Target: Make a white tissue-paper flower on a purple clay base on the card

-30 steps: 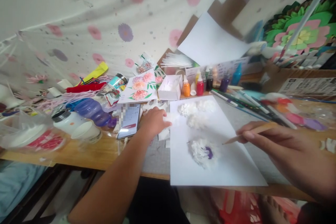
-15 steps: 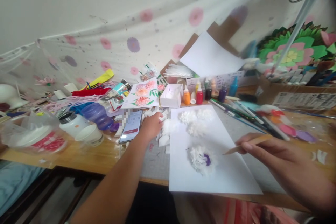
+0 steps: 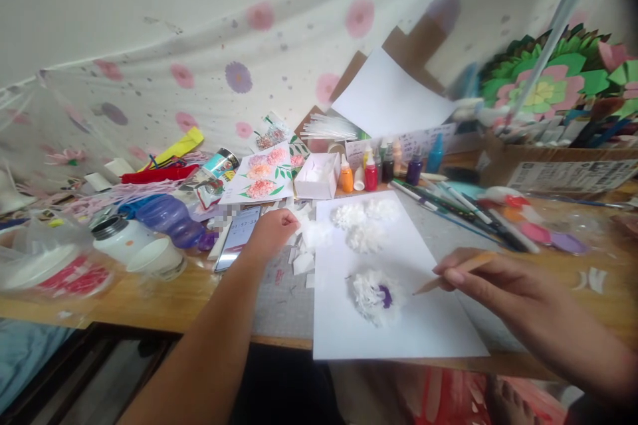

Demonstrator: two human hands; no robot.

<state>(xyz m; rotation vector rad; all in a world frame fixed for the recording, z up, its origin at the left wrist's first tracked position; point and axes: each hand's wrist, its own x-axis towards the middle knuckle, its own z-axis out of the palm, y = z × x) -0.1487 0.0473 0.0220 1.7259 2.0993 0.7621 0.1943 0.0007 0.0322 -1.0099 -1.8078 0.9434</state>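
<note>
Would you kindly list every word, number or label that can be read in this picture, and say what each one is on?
None can be read for certain.
Phone by the left hand: digits on the screen, too blurred to read.
Printed box at the right: lines of print, too small.
Paper strip behind the paint bottles: handwriting, too blurred.
Can: label unreadable.

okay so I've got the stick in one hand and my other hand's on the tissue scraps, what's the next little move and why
Probably pinch one white scrap with the left hand and bring it to the half-built flower. The right hand holds the stick pointed at its purple centre, with no scrap on the tip.
</note>
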